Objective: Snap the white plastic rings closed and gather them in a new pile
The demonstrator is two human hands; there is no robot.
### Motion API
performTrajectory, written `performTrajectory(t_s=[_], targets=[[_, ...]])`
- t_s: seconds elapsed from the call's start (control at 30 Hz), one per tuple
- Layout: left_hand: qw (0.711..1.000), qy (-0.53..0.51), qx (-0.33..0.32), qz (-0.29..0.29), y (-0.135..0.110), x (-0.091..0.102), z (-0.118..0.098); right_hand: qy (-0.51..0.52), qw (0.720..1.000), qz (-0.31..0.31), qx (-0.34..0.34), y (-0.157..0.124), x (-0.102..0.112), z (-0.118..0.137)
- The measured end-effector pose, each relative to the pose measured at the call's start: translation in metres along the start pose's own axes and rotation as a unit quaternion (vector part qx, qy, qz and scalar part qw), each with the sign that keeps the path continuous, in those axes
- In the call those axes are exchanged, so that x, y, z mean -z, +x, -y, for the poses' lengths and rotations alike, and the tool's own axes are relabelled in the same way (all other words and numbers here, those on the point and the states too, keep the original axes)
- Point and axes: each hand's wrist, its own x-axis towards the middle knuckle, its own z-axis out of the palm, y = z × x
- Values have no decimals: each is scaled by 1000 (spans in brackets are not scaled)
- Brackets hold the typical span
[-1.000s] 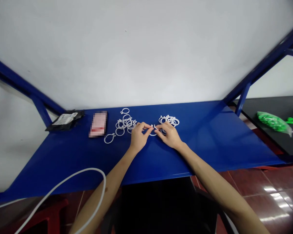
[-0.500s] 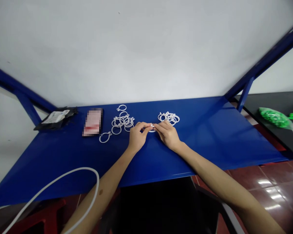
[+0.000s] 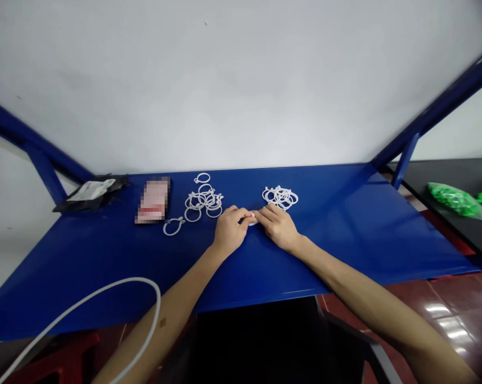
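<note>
Blue table against white wall, left hand and right hand pinching one white ring

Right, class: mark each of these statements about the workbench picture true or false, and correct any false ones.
1. The left hand and right hand pinch one white ring between them. True.
2. The table is red. False: it is blue.
3. A left pile and a right pile of rings lie beyond the hands. True.
4. The green bag lies among the rings. False: it lies on the black bench at far right.
5. The black pouch lies at the table's left end. True.
</note>
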Motion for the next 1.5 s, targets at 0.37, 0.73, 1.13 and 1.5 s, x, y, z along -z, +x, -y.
performTrajectory(t_s=[0.37,0.73,1.13,1.5], targets=[[991,103,-84,16,14,17,-1,34,995,-54,-83,12,10,2],[938,345,20,13,18,39,33,-15,951,-153,-268,-4,7,-62],[956,277,-47,-84,21,38,16,9,956,-174,-236,8,12,-32],[969,143,-203,3,4,6,-9,466,811,-107,-336,17,7,13]])
